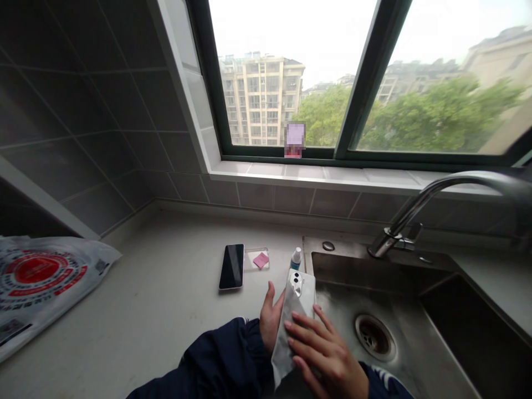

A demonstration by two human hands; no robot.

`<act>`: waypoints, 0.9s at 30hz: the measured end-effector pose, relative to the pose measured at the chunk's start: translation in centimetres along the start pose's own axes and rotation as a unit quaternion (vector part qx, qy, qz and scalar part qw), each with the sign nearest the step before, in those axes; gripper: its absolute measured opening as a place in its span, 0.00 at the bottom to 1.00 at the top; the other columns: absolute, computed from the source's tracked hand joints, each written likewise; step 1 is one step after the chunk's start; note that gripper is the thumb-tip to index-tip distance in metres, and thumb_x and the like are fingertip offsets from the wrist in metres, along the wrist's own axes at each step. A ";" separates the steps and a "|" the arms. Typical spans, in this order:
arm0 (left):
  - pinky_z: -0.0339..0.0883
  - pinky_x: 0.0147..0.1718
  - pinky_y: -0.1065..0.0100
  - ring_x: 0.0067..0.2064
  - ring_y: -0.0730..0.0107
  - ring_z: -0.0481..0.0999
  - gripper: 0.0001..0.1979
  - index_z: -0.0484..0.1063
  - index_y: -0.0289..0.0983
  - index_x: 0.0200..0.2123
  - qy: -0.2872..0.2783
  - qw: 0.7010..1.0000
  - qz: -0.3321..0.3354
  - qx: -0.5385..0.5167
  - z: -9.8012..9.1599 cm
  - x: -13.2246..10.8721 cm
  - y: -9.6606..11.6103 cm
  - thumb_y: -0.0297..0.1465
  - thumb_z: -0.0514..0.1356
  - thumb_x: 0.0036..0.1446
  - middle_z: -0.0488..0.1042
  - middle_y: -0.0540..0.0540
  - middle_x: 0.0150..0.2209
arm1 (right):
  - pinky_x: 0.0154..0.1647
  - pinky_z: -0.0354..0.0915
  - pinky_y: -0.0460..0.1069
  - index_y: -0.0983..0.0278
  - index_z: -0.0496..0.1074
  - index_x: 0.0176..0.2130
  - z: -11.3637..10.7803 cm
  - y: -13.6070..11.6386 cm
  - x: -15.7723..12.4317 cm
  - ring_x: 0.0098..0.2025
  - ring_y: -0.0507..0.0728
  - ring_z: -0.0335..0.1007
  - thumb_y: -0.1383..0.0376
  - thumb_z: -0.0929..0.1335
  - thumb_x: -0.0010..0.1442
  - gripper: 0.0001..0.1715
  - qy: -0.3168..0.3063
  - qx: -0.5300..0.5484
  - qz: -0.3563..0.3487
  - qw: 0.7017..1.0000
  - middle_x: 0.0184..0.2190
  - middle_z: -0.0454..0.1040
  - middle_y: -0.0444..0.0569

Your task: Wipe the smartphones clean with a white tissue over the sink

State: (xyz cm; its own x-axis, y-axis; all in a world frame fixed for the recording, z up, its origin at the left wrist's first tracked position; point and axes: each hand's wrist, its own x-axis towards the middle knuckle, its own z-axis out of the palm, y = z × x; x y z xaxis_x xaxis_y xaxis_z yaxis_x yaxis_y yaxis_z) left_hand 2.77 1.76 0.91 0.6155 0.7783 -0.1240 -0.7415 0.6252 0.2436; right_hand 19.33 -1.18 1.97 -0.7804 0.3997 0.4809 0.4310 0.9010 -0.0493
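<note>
White phone (308, 289) — flat, rounded corners, creased pale cloth (281, 349) against its back

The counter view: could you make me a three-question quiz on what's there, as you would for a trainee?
1. True or false: the dark-screened phone lies left of the bottle.
2. Which hand lies over the white sheet on the white phone?
3. Which is nearest the bottle: (A) faucet, (B) white phone, (C) plastic bag?

Key: 1 true; 2 the right hand; 3 B.
</note>
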 end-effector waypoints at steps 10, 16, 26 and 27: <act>0.63 0.33 0.62 0.25 0.68 0.67 0.54 0.62 0.28 0.61 -0.069 0.994 -0.081 0.014 -0.7 -0.2 0.7 0.67 0.37 0.50 0.75 0.40 0.31 | 0.71 0.31 0.64 0.62 0.74 0.51 0.5 -0.7 0.4 0.65 0.60 0.58 0.65 0.67 0.62 0.17 0.002 0.012 -0.062 0.998 0.58 0.70 0.45; 0.66 0.37 0.57 0.33 0.59 0.74 0.48 0.59 0.32 0.62 -0.045 0.998 -0.032 0.035 0.2 -0.3 0.6 0.64 0.40 0.53 0.76 0.34 0.41 | 0.71 0.36 0.63 0.60 0.75 0.48 1.0 -0.3 0.3 0.63 0.58 0.62 0.66 0.68 0.63 0.12 0.022 0.009 -0.064 0.998 0.54 0.74 0.45; 0.68 0.41 0.53 0.38 0.55 0.75 0.49 0.60 0.30 0.62 -0.004 1.000 -0.007 0.011 -0.2 -0.2 -0.2 0.63 0.44 0.53 0.75 0.35 0.38 | 0.69 0.49 0.60 0.61 0.74 0.48 1.4 -0.7 -0.2 0.58 0.58 0.69 0.66 0.69 0.63 0.13 0.078 0.020 0.013 0.997 0.52 0.75 0.50; 0.68 0.41 0.52 0.38 0.55 0.75 0.48 0.60 0.30 0.62 0.001 1.000 -0.004 0.011 -0.1 -0.2 -0.2 0.63 0.45 0.53 0.75 0.35 0.38 | 0.68 0.50 0.61 0.62 0.74 0.49 1.5 -0.7 -0.2 0.57 0.58 0.70 0.66 0.69 0.62 0.14 0.081 0.021 0.021 0.996 0.53 0.75 0.51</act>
State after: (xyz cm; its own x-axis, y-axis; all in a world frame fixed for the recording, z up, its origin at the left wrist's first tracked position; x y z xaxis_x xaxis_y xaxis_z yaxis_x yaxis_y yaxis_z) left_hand 2.79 1.49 0.74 0.6211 0.7733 -0.1274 -0.7304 0.6301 0.2636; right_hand 18.47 -1.66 0.64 -0.6774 0.4081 0.6120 0.4406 0.8913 -0.1068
